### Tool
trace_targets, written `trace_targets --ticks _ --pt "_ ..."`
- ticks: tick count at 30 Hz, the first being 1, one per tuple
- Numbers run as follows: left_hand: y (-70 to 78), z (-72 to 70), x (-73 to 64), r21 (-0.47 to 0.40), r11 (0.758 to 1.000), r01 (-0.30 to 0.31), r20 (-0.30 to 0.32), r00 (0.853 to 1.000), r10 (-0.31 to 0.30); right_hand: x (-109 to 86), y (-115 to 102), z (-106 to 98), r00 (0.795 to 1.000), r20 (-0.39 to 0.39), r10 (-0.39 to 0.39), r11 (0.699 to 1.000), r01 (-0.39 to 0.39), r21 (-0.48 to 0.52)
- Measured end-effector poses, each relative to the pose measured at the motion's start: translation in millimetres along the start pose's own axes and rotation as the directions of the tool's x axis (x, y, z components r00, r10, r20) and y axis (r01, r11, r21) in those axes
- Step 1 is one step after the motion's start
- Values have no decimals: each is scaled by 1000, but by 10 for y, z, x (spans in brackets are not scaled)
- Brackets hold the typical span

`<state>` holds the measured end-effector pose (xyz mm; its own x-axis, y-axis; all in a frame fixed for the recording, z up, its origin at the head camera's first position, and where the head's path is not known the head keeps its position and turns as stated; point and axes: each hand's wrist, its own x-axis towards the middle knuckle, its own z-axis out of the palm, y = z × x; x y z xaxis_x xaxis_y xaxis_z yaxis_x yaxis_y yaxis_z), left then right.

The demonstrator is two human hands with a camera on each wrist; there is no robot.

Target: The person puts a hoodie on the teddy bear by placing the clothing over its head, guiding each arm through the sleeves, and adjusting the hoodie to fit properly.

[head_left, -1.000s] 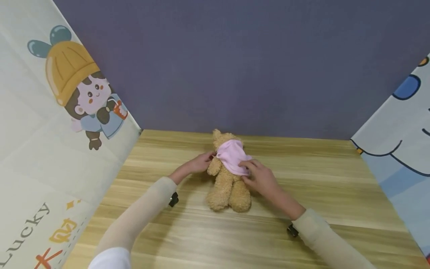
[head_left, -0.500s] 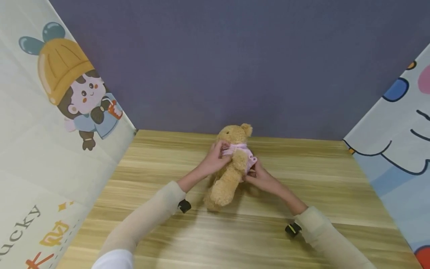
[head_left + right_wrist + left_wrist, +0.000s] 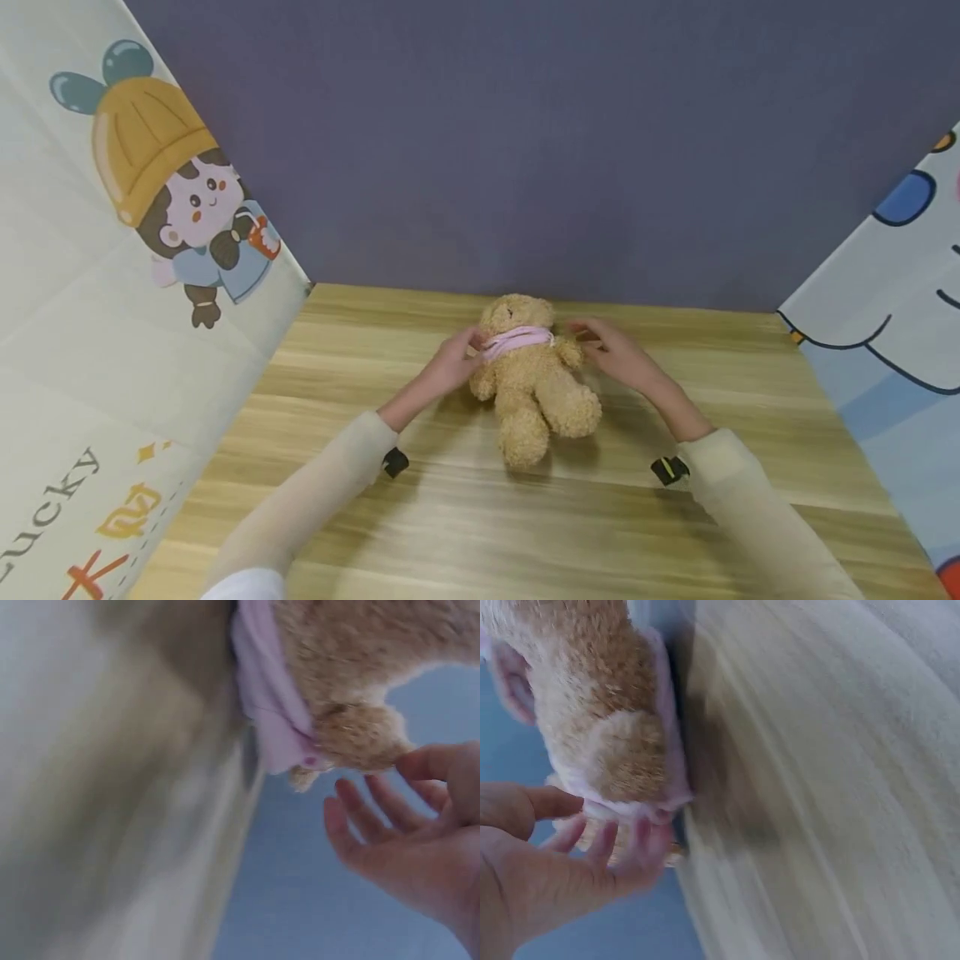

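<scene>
A light brown plush teddy bear (image 3: 525, 383) lies on its back, its head toward the dark panel and its legs toward me. A pink cape (image 3: 517, 340) wraps its neck as a band, and in the right wrist view the cloth runs behind its back. My left hand (image 3: 450, 362) is at the bear's left-of-picture shoulder, thumb and curled fingertips pinching the edge of the cape (image 3: 671, 769). On the other side my right hand (image 3: 618, 354) holds nothing; its relaxed, spread fingers are beside the bear's arm (image 3: 360, 739), with the thumb tip right at the paw.
The bear lies on a wood-grain table (image 3: 480, 533), near its far edge. A dark panel (image 3: 525, 150) rises behind. Printed cartoon panels flank the table, one on the left (image 3: 45, 350) and another on the right (image 3: 847, 317). Both wrists wear small black devices.
The bear has turned from back-up, through its side, to front-up. My right hand has let go of the cape and moved away to the right; my left hand has shifted to the neck band.
</scene>
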<state>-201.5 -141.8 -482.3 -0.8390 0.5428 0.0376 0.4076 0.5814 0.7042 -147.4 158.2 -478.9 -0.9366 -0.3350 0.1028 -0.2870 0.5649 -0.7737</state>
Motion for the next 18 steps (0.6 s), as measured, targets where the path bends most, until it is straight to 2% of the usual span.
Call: trace_targets --ticks 3,5,6,7,9,10,11,12,14,16,18 --pt "-107 1 37 -62 997 42 27 999 -41 133 -99 -22 999 33 -30 996 32 -79" --pt "-150 -4 60 -150 988 46 51 998 -39 211 -106 -6 995 83 -48 985 61 -162" --pt "-175 -6 57 -233 970 69 63 996 -56 236 -97 9 993 106 -52 976 72 -205" --pt "-199 -9 49 -323 941 98 72 994 -78 250 -82 24 991 123 -56 967 84 -239" --pt "-248 -3 30 -486 861 148 90 989 -119 249 -33 48 989 140 -54 963 89 -256" --pt "-266 4 19 -533 830 162 97 987 -130 238 -13 55 989 136 -54 966 86 -243" --pt "-275 9 3 -559 811 176 106 984 -140 228 9 61 990 127 -57 969 85 -231" --pt "-281 15 -11 -568 803 180 113 984 -140 214 22 62 992 114 -60 974 83 -213" --pt "-271 22 -30 -530 834 152 119 987 -105 195 43 60 993 90 -75 978 91 -189" --pt "-242 17 -43 -465 877 118 123 990 -68 186 46 52 992 81 -94 977 107 -187" --pt "-218 10 -39 -422 902 92 126 991 -42 178 36 36 991 85 -104 973 119 -196"
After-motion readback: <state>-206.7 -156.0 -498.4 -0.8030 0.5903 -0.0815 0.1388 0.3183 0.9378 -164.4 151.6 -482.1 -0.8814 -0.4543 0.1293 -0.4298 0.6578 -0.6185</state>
